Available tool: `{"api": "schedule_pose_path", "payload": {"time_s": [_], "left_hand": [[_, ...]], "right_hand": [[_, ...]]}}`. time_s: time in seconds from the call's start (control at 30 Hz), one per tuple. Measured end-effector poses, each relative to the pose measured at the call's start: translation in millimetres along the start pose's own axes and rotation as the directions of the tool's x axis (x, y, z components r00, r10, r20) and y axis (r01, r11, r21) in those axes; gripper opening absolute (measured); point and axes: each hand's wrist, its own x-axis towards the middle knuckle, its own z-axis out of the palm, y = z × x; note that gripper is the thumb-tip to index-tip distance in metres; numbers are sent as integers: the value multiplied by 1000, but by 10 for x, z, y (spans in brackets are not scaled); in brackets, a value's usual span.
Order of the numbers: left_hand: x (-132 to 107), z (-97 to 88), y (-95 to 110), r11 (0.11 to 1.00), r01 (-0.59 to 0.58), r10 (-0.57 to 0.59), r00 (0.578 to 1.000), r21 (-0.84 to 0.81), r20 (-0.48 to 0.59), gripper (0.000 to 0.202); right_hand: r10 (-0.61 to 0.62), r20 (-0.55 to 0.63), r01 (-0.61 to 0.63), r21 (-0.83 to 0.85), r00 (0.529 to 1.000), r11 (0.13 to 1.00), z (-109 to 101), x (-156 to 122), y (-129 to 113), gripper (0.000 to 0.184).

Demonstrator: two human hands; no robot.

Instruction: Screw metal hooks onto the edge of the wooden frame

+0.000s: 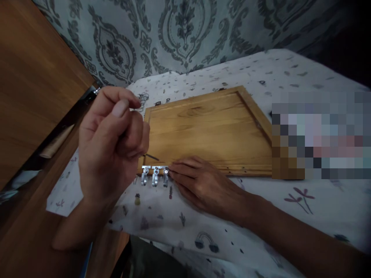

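Note:
My left hand [111,139] is raised in front of the board's left end, its fingers curled into a closed fist with the thumb over them. Whether something small sits inside it is hidden. Stretched fairly flat, my right hand [203,183] rests on the near edge of a framed wooden panel [199,127]. Its fingertips are right beside, perhaps touching, the rightmost of three shiny metal clips [155,175] lined up along that edge at the left. A thin dark rod [152,157] lies on the panel behind the clips.
A white patterned cloth [162,220] covers the surface under the panel. Brown wooden furniture [37,77] stands at the left, and a wall with grey ornate paper [185,31] rises behind. Small metal pieces [143,97] lie beyond the panel's far left corner. A blurred-out patch hides the right side.

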Motion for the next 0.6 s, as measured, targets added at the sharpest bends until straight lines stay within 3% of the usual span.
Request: {"api": "schedule_pose_path", "payload": {"time_s": [0.33,0.6], "left_hand": [[-32,-42,-216,999,51,-51,997,12,49,13],[-11,-85,-248,999,-2,0,999,47,37,12]], "right_hand": [[-24,-16,23,-22,1000,999,6,4,8,25],[-38,-41,37,-20,998,999,-22,-5,18,27]]}}
